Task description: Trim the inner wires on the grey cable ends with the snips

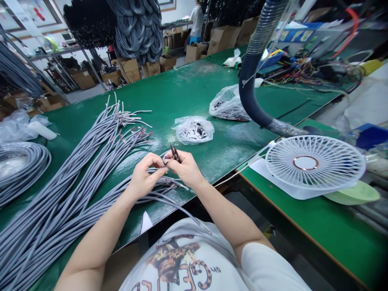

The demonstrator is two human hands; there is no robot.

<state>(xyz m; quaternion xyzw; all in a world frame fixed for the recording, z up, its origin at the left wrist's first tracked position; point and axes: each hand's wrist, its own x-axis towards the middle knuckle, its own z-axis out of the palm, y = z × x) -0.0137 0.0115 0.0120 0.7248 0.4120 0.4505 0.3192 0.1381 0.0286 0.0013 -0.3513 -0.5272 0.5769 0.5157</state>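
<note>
My left hand (pixel 147 173) is closed, thumb and forefinger pinched on something too small to name, touching the fingertips of my right hand (pixel 184 167). Dark pointed pliers (pixel 175 153) stick up from between the fingers of my right hand. Under and beside my hands lie grey cables (pixel 121 190) with stripped ends. Two more bundles of grey cables (pixel 87 149) with white and red wire ends stretch across the left. Beyond my hands sits a small clear bag (pixel 195 130) of black and white pieces, with a larger plastic bag (pixel 228 103) behind it.
A white fan (pixel 315 161) lies at the right, beside a ribbed hose (pixel 250 81) that hangs down to the green table (pixel 182 89). Coiled cable (pixel 24 169) is at the far left. Tangled wires (pixel 300 70) lie at the back right. A person (pixel 197 20) is in the background.
</note>
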